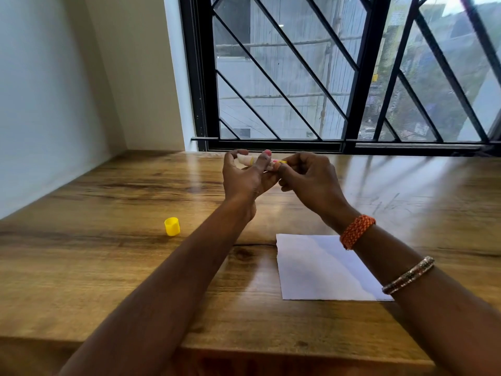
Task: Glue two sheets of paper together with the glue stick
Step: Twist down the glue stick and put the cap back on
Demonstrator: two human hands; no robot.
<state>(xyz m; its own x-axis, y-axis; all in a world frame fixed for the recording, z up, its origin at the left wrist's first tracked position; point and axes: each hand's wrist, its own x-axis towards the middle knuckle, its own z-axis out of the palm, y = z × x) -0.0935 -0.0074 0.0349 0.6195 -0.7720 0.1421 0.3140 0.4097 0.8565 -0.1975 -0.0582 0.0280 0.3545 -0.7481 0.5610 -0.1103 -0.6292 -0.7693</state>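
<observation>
From the head view, both hands are raised above the desk [108, 267] near the window [325, 77]. The left hand [244, 180] holds the glue stick [260, 162] sideways between thumb and fingers, while the right hand [309, 180] pinches its yellow end. The yellow cap [172, 226] stands on the desk to the left. White paper [311, 270] lies flat under the right forearm.

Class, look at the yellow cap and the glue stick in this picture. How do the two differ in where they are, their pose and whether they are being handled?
The yellow cap stands alone on the wooden table, untouched; the glue stick is held in the air by both hands. The cap is short and stubby; the glue stick is longer and lies roughly sideways. The cap is all yellow; the stick's body is pale with a yellow end. They share that yellow.
</observation>
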